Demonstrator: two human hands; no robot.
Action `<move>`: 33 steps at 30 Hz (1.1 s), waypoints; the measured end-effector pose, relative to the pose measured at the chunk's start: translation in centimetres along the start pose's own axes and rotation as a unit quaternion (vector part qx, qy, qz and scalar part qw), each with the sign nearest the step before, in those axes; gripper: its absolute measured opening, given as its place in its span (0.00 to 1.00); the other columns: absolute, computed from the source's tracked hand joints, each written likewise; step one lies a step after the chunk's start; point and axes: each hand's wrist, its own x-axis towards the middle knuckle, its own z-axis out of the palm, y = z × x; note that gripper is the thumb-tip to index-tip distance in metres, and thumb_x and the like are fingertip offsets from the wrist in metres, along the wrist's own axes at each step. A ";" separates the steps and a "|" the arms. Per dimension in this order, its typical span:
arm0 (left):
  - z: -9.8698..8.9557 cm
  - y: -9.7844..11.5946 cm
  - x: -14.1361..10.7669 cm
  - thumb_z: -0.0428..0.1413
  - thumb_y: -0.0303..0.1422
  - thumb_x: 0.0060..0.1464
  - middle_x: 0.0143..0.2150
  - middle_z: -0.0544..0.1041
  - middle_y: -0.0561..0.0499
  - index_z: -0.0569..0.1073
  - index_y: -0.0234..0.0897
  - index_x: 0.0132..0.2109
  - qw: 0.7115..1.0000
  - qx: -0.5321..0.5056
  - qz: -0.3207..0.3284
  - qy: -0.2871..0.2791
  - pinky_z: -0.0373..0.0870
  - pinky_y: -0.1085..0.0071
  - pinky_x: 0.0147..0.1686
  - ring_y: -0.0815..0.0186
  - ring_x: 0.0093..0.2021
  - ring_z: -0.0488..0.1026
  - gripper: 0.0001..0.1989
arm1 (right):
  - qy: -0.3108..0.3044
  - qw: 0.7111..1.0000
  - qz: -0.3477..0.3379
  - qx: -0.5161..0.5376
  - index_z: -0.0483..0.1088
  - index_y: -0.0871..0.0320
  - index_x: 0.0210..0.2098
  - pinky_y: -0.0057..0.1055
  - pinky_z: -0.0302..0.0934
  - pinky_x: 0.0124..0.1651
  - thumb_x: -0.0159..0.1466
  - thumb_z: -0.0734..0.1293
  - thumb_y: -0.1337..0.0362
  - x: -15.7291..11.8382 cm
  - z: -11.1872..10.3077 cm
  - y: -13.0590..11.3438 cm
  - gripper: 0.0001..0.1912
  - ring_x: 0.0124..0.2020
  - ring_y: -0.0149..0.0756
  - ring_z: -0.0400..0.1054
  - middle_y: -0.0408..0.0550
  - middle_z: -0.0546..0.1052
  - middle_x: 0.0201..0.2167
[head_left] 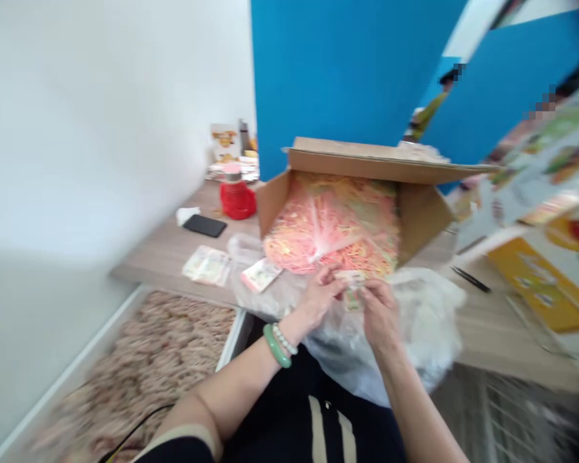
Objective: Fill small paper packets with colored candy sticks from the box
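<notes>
Between my two hands is a small printed card (351, 297). My left hand (322, 292), with a green bangle and a beaded bracelet at the wrist, pinches its left side; my right hand (379, 305) grips its right side. Just beyond them, an open cardboard box (415, 218) lies with its mouth toward me, holding pink and yellow strands (338, 218) in clear plastic. A stack of cards (261, 275) and a plastic packet of printed pieces (206, 265) rest to the left. Clear plastic sheeting (429, 315) spreads under and around my hands.
A red container (236, 196), a black phone (205, 225) and a white tissue (187, 215) are on the table (159, 257) at left. A black pen (471, 280) lies at right beside a yellow printed panel (545, 286). A bin of tan pieces (159, 347) stands below left.
</notes>
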 end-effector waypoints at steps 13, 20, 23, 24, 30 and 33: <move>-5.8 3.8 -3.3 0.65 0.32 0.48 0.27 0.74 0.53 0.79 0.33 0.31 0.997 0.056 0.003 0.052 0.66 0.68 0.37 0.69 0.28 0.67 0.05 | -0.105 0.989 0.102 0.003 0.67 0.54 0.33 0.30 0.58 0.33 0.57 0.72 0.56 -4.8 6.0 1.1 0.12 0.27 0.32 0.62 0.38 0.70 0.27; -10.9 4.4 -4.3 0.70 0.38 0.39 0.27 0.76 0.52 0.80 0.33 0.29 0.993 0.040 0.030 0.110 0.65 0.71 0.33 0.69 0.28 0.69 0.13 | -0.221 0.966 0.111 -0.079 0.69 0.53 0.30 0.33 0.63 0.33 0.60 0.69 0.52 -5.6 8.5 2.1 0.11 0.28 0.37 0.66 0.42 0.71 0.26; -15.0 6.7 -4.6 0.67 0.37 0.43 0.29 0.78 0.52 0.80 0.35 0.32 0.978 0.082 0.091 0.170 0.68 0.71 0.34 0.67 0.30 0.71 0.11 | -0.274 0.943 0.099 -0.161 0.72 0.53 0.34 0.35 0.66 0.39 0.62 0.66 0.57 -5.4 9.5 2.3 0.07 0.33 0.40 0.71 0.44 0.77 0.31; -16.6 7.5 -4.5 0.67 0.36 0.43 0.31 0.79 0.52 0.80 0.36 0.33 0.968 0.097 0.107 0.205 0.69 0.71 0.34 0.66 0.31 0.72 0.10 | -0.287 0.934 0.079 -0.197 0.73 0.52 0.37 0.36 0.67 0.42 0.62 0.65 0.59 -5.3 10.0 2.2 0.07 0.36 0.41 0.73 0.45 0.78 0.34; -25.1 10.2 -2.5 0.56 0.30 0.50 0.35 0.78 0.53 0.77 0.36 0.45 0.890 0.218 0.165 0.364 0.70 0.72 0.34 0.66 0.32 0.73 0.14 | -0.383 0.811 -0.151 -0.415 0.75 0.57 0.51 0.39 0.63 0.59 0.67 0.58 0.71 -5.5 14.9 2.3 0.18 0.55 0.45 0.70 0.54 0.78 0.52; -27.0 9.7 -1.1 0.51 0.29 0.57 0.40 0.80 0.49 0.77 0.37 0.51 0.824 0.375 0.160 0.394 0.71 0.67 0.39 0.61 0.38 0.75 0.17 | -0.391 0.733 -0.227 -0.508 0.73 0.60 0.55 0.42 0.59 0.63 0.69 0.57 0.73 -5.7 17.1 3.4 0.20 0.60 0.48 0.65 0.57 0.75 0.59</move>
